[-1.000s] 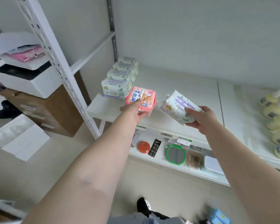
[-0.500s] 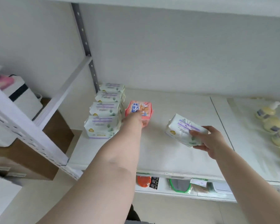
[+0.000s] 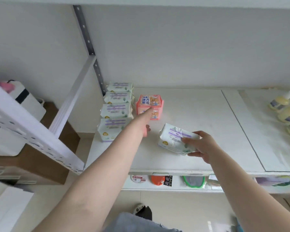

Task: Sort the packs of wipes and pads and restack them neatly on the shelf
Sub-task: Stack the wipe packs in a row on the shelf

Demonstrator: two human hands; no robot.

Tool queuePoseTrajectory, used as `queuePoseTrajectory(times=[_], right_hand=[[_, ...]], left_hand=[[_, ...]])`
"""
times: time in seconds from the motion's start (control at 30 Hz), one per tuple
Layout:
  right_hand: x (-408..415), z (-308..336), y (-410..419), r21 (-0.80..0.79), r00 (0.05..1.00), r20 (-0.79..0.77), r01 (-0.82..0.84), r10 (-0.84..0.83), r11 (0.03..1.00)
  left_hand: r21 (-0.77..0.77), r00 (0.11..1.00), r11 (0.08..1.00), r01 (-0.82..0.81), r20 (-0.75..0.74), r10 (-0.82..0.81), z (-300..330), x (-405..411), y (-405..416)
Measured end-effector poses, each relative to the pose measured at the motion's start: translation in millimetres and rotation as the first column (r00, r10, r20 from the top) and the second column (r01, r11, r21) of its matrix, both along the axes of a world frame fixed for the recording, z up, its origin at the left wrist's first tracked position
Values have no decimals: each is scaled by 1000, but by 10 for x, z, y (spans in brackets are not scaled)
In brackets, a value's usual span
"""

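pink is the pack of pads (image 3: 150, 107), which stands on the white shelf (image 3: 191, 114) just beside a row of four white packs of wipes (image 3: 115, 111) at the left end. the left hand (image 3: 145, 122) reaches out and touches the pink pack; you cannot tell if its grip is closed. the right hand (image 3: 202, 145) has its grip closed around another white wipes pack (image 3: 173, 137), near the front of the shelf. yellow pump bottles (image 3: 285, 111) stand far right.
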State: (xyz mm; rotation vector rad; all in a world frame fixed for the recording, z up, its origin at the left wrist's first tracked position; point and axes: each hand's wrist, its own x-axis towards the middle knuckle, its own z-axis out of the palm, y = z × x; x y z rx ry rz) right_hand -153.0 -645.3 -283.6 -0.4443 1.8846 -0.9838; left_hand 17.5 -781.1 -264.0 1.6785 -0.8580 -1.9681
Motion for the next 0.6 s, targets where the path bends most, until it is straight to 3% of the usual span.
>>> queuePoseTrajectory(times=[0.13, 0.3, 0.47, 0.6], right_hand=[[464, -7, 2, 36, 978, 24, -209, 208, 977], [1242, 14, -141, 41, 932, 49, -360, 358, 932], [1839, 16, -348, -19, 948, 30, -316, 316, 949], [2094, -56, -490, -12, 974, -23, -225, 225, 974]], left_hand=[[-136, 987, 989, 63, 154, -42, 64, 723, 652], [-174, 980, 985, 11, 196, 24, -6, 1382, 1116], [-255, 971, 963, -81, 197, 134, -143, 1703, 973], [-231, 956, 969, -90, 252, 149, -318, 1851, 663]])
